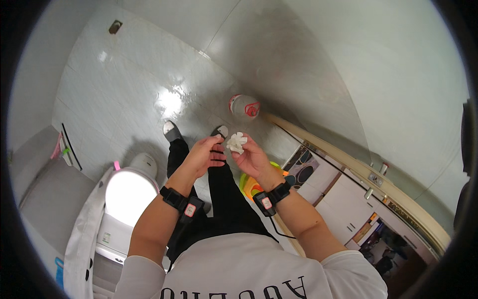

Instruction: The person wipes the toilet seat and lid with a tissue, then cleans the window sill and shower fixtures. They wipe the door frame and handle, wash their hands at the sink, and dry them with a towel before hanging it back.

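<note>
A crumpled piece of white tissue [236,142] is pinched between the thumb and fingers of my right hand [254,159]. Just to its left, my left hand [204,155] has its fingers apart and holds nothing; a small gap separates it from the tissue. Both hands are held over my black-trousered legs and slippered feet. Each wrist wears a black strap with a small device, and a cable hangs from the right one. On the floor beyond my right hand stands a large clear plastic bottle [242,106] with a red cap and handle.
A white toilet [129,198] stands at my left, beside a white curtain [80,239]. Yellow-green and orange plastic basins [251,185] sit partly under my right forearm. The tiled floor [123,89] looks wet. A framed sliding door [336,153] runs along the right.
</note>
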The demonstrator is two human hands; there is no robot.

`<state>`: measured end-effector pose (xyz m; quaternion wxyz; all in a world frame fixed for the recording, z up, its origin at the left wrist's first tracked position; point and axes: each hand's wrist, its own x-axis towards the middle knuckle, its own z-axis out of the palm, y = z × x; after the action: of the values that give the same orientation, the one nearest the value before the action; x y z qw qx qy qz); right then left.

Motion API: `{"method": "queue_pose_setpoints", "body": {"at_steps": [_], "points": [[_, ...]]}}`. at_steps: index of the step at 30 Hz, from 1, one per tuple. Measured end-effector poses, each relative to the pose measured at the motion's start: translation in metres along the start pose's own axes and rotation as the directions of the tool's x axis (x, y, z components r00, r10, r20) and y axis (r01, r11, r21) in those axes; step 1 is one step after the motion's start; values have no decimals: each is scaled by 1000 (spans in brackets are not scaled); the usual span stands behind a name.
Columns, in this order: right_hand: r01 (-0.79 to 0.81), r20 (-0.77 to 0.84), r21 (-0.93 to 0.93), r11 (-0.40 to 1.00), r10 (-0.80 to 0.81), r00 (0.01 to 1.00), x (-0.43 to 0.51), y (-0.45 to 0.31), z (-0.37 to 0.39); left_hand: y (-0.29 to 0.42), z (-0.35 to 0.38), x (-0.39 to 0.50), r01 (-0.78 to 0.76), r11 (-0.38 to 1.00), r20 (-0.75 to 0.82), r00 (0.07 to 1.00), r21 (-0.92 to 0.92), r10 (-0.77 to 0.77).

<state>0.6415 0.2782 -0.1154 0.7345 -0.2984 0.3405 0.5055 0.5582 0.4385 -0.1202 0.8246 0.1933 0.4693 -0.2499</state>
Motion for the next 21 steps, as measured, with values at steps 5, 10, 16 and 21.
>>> {"method": "queue_pose_setpoints", "body": {"at_steps": [5,10,16,21], "points": [[-41,-161,-433,901,-32,986,40,26,-32,-31,-38,38,78,987,163,985,-140,-54],[224,384,-883,-412,-362,849,69,25,-83,-61,-65,97,-46,999,24,999,-23,46],[111,200,-938,-328,-253,947,90,35,-108,-98,-76,174,-150,968,-13,988,203,156],[-76,13,-964,-253,-333,943,116,10,-174,-106,-61,193,-29,991,126,992,128,13]]}}
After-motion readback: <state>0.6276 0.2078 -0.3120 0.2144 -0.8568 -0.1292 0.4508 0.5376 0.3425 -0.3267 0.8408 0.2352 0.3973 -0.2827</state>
